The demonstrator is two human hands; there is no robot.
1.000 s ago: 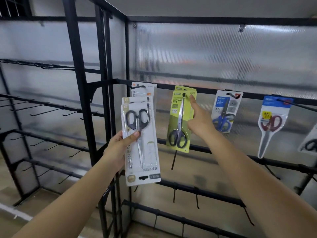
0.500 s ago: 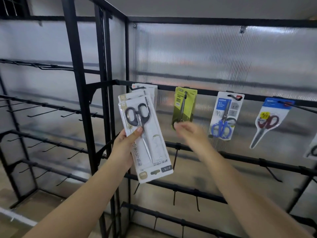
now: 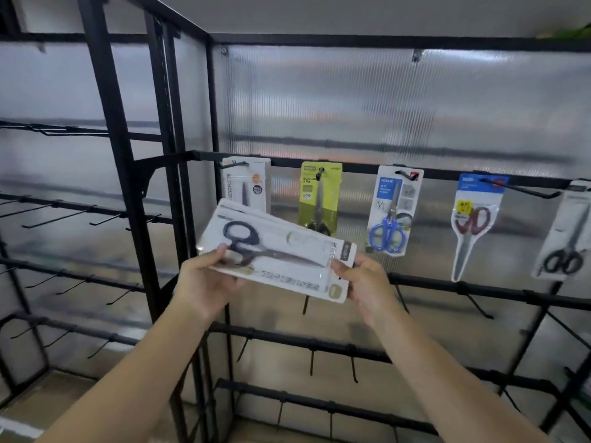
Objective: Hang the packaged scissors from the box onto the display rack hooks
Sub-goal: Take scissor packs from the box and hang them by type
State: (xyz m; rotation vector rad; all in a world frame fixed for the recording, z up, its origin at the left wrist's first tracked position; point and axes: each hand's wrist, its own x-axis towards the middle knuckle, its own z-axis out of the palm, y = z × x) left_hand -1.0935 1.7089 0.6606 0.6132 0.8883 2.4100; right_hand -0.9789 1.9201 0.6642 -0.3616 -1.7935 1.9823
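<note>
A: What do the fingers do?

B: The left hand (image 3: 204, 282) pinches the left end of the white pack (image 3: 278, 254), thumb on top, fingers below. The right hand (image 3: 367, 282) pinches its right end in the same way.

A: Is it one pack?

B: I think it is a small stack, because a second edge shows behind. It lies almost flat and tilted, just below the top rail (image 3: 447, 172) and in front of it.

A: And on the rail?

B: Five packs hang from hooks: a white one (image 3: 248, 187) at the left end, then a green pack (image 3: 321, 196), blue scissors (image 3: 388, 219), red scissors (image 3: 473, 225) and one more (image 3: 566, 238) at the right edge.

A: Which step is this?

B: I judge that one pack is being separated from the stack. Next it must be turned upright, so that its hole meets a hook. The box is not in view.
</note>
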